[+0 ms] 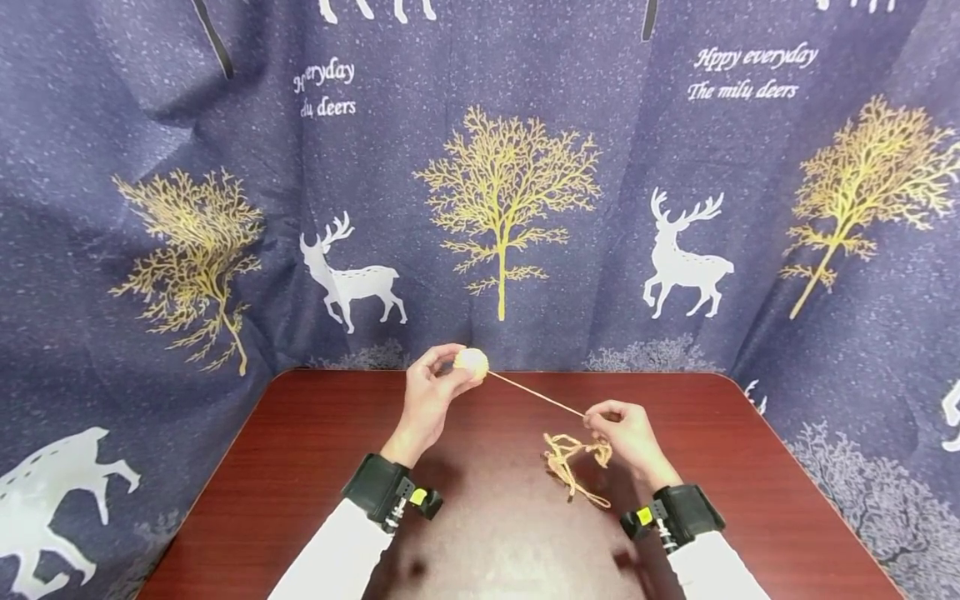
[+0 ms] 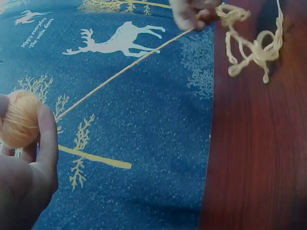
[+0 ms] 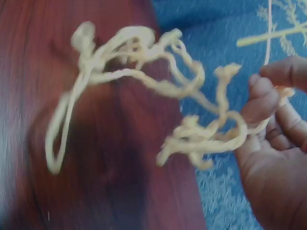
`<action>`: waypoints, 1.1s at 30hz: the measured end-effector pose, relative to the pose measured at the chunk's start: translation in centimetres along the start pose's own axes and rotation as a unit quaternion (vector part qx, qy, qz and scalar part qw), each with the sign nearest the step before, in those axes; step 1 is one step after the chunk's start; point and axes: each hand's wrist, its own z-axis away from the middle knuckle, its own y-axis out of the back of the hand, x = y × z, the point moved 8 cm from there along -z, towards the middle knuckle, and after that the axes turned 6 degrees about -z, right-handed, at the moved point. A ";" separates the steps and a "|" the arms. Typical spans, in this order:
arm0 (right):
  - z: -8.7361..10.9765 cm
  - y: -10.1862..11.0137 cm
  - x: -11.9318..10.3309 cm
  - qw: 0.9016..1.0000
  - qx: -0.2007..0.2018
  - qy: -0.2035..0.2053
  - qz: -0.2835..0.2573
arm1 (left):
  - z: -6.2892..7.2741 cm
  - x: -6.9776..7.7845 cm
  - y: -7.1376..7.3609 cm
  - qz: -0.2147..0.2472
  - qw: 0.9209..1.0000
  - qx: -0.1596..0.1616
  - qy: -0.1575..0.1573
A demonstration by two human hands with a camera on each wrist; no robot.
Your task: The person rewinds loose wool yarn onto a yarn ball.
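Note:
A small pale-yellow ball of yarn (image 1: pixel 472 362) is held between the thumb and fingers of my left hand (image 1: pixel 427 404), above the table's far edge. From the ball (image 2: pixel 23 120) a thin yarn strand (image 1: pixel 536 393) runs taut, sloping down to my right hand (image 1: pixel 628 435). The thumb and fingers of that hand (image 3: pixel 268 108) pinch the strand. At the same hand begins a tangle of looped, chained yarn (image 1: pixel 564 458), with loops and knots; in the right wrist view this chained yarn (image 3: pixel 139 74) looks blurred. Whether its lower loops touch the table cannot be told.
Beneath both hands is a reddish-brown wooden table (image 1: pixel 300 450) with rounded far corners. A dark blue curtain (image 1: pixel 525 50) printed with white deer and yellow trees hangs behind and beside it. Black straps with small devices (image 1: pixel 378 490) sit on both wrists.

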 end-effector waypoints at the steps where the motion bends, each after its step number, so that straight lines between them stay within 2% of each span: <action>1: 0.0 0.6 0.4 1.000 0.006 -0.011 0.018 | 0.0 0.1 0.1 -0.007 1.000 0.003 -0.003; 5: 0.1 3.3 1.7 0.993 0.049 -0.051 0.098 | -0.1 0.4 0.6 -0.038 0.999 0.011 -0.020; 11: 0.5 7.4 2.1 0.959 0.120 -0.067 0.246 | -0.3 0.8 1.4 -0.087 0.996 0.021 -0.027; 14: 0.8 8.8 1.9 0.945 0.142 -0.063 0.290 | -0.3 0.9 1.7 -0.102 0.994 0.022 -0.028; 17: 1.2 9.7 1.8 0.936 0.154 -0.070 0.307 | -0.4 0.9 2.1 -0.113 0.993 0.030 -0.030; 20: 1.2 9.6 1.7 0.933 0.147 -0.068 0.322 | -0.4 0.8 2.2 -0.111 0.993 0.029 -0.025; 23: 0.9 8.6 1.5 0.932 0.131 -0.043 0.336 | -0.3 0.8 1.8 -0.098 0.995 0.014 -0.021; 29: 0.4 5.8 0.8 0.936 0.101 0.018 0.337 | -0.3 0.8 1.3 -0.103 0.995 0.002 -0.015; 33: 0.0 4.3 0.3 0.939 0.069 0.032 0.336 | -0.3 1.0 1.1 -0.108 0.994 0.003 -0.010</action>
